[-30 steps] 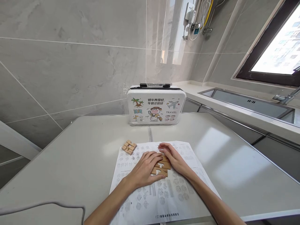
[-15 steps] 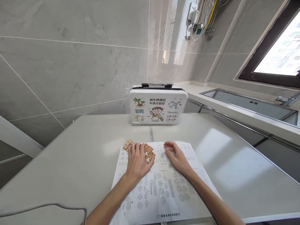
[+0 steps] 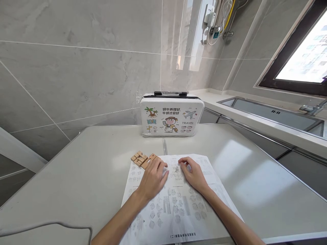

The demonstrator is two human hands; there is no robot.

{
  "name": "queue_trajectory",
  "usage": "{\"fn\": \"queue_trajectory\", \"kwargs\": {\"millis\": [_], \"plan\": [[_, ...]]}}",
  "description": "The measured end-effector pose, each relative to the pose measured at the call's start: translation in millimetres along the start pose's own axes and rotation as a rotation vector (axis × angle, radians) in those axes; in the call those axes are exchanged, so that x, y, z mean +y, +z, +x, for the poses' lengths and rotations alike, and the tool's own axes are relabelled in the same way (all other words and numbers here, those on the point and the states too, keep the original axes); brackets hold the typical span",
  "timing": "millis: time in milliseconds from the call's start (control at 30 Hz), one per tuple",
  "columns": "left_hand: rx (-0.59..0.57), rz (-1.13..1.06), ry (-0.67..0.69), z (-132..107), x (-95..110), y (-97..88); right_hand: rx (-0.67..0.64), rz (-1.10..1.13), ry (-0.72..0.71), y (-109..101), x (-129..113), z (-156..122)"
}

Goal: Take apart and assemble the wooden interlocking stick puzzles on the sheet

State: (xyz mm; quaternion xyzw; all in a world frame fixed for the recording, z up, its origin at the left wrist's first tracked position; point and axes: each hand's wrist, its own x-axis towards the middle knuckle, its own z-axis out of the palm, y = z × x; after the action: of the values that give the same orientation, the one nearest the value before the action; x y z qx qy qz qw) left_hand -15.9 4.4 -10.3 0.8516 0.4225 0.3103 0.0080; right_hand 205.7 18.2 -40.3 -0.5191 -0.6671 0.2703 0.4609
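Flat notched wooden puzzle pieces [image 3: 139,158] lie side by side at the top left corner of a printed paper sheet [image 3: 176,221]. My left hand [image 3: 153,175] has its bent fingers over the right end of these pieces, so part of the wood is hidden under them. Its thumb points away to the right, over the paper. On the sheet's upper right part rests my right hand [image 3: 194,173], its fingers loosely curved with a gap at the thumb. Nothing shows in that hand. The sheet carries rows of small line drawings, upside down to me.
A white suitcase [image 3: 172,117] with cartoon prints stands at the table's far edge, before the tiled wall. The pale table [image 3: 76,177] has a seam down its middle. A sink [image 3: 273,112] is set in the counter at right. A grey cord [image 3: 51,224] runs along the lower left.
My left hand has slid a little right, baring more of the pieces on its left. The wood seen between its thumb and fingers no longer shows. My right hand has barely moved.
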Motion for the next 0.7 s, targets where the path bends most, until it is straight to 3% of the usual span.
{"fn": "queue_trajectory", "kwargs": {"millis": [100,233,400,700], "plan": [[-0.110,-0.060,0.124,-4.8,5.2,2.9,0.004,-0.025,-0.007,-0.2,-1.1,-0.5],[-0.248,-0.101,0.260,-12.1,6.3,9.4,-0.082,-0.061,-0.011,0.8,-2.7,-2.9],[-0.291,-0.162,0.239,-14.7,3.0,14.2,-0.189,-0.166,-0.071,2.3,-7.0,-6.6],[-0.295,-0.168,0.213,-14.4,1.7,14.4,-0.180,-0.204,-0.106,2.8,-8.6,-5.2]]}}
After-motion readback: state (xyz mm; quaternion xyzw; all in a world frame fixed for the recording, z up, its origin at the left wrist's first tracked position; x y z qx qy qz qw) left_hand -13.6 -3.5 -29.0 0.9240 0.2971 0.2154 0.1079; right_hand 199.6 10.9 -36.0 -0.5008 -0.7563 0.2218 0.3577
